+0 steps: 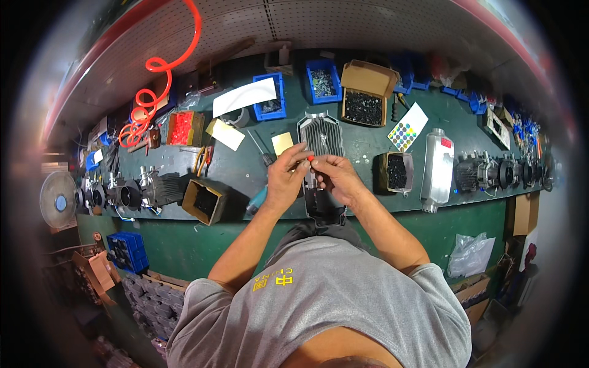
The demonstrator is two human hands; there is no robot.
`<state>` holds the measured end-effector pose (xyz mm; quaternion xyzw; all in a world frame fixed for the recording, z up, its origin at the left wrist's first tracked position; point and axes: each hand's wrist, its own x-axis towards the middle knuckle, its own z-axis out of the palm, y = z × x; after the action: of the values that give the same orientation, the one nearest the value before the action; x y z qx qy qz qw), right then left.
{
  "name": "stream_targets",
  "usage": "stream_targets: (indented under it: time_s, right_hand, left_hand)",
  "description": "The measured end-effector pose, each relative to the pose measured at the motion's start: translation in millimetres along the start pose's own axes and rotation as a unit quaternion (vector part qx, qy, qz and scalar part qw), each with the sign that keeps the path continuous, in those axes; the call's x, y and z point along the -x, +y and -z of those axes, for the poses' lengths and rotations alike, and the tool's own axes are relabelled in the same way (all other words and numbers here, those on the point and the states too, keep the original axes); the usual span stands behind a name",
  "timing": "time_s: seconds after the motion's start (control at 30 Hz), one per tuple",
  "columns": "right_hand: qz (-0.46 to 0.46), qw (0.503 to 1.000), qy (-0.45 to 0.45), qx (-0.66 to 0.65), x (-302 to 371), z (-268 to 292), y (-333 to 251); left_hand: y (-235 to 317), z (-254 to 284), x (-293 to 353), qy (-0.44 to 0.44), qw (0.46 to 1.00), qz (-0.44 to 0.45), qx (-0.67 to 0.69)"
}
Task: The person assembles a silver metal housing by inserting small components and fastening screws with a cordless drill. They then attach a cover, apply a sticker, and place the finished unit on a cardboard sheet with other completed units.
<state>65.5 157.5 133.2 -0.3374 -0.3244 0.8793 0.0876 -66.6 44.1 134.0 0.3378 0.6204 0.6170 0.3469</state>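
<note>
Above the middle of the bench my two hands meet at the fingertips around a small red cap-like piece (310, 157). My left hand (286, 176) is closed, with thumb and forefinger pinching at its left side. From the right, my right hand (339, 176) closes on the same piece, its other fingers curled beneath. Directly under them lies a grey finned metal housing (324, 130), pointing away from me. A dark part (324, 205) extends from its near end to the bench edge. My hands hide the middle of this assembly.
An open carton of red pieces (183, 127) stands left. Boxes of black parts (208, 201), (397, 172) flank my arms. Blue bins (323, 83) of hardware line the back. Right lies a silver cylinder (437, 168) beside a sticker sheet (408, 127). A red coiled hose (164, 86) hangs at left.
</note>
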Motion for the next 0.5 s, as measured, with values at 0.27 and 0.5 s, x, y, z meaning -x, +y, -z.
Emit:
stream_targets:
  time_s: [0.27,0.5]
  right_hand:
    - [0.002,0.998,0.036,0.059,11.3,6.3,-10.1]
    - [-0.005,0.993,0.047,0.109,14.7,18.5,-11.0]
  left_hand:
    - [14.4,-8.0,0.9,-0.025,0.979,-0.097,-0.18]
    - [14.4,-6.0,-2.4,-0.115,0.975,-0.026,-0.19]
